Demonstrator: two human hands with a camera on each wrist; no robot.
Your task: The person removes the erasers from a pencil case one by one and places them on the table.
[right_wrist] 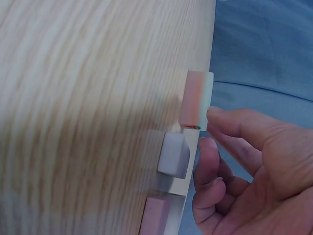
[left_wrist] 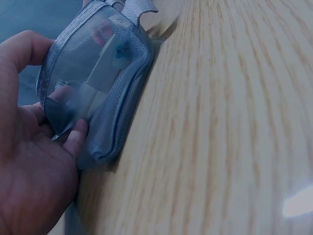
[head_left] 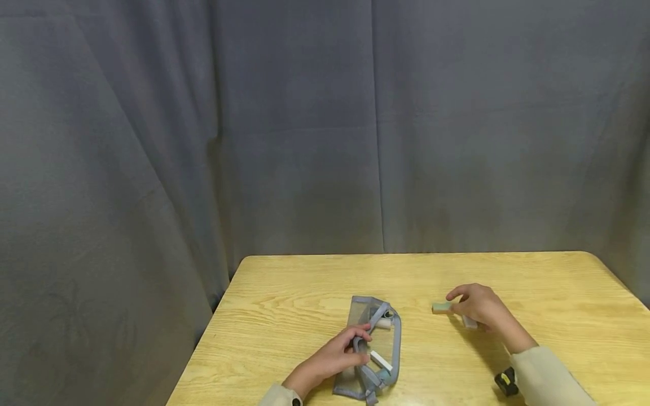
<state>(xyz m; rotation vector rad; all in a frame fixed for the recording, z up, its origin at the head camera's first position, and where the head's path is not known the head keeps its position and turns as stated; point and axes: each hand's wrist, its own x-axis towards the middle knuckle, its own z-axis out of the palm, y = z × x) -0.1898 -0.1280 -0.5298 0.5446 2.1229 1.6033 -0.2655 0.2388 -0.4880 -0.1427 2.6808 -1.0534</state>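
A grey mesh zip pouch (head_left: 395, 344) lies on the table, its opening to the right. My left hand (head_left: 335, 356) holds its edge, fingers over the rim and thumb at the near side. White bar-shaped pieces (head_left: 381, 361) show inside; through the mesh (left_wrist: 105, 63) one bears a teal picture. To the right, my right hand (head_left: 477, 307) is at a green-and-orange eraser (right_wrist: 195, 100), a fingertip at its edge; whether it bears any weight I cannot tell. Close under that hand sit a white eraser (right_wrist: 173, 154) and a pink bar (right_wrist: 154, 215).
The wooden table (head_left: 284, 304) has rounded far corners. Grey curtains (head_left: 304, 141) hang behind it and at the left. A small black object with a yellow mark (head_left: 506, 382) shows beside the right sleeve (head_left: 548, 375).
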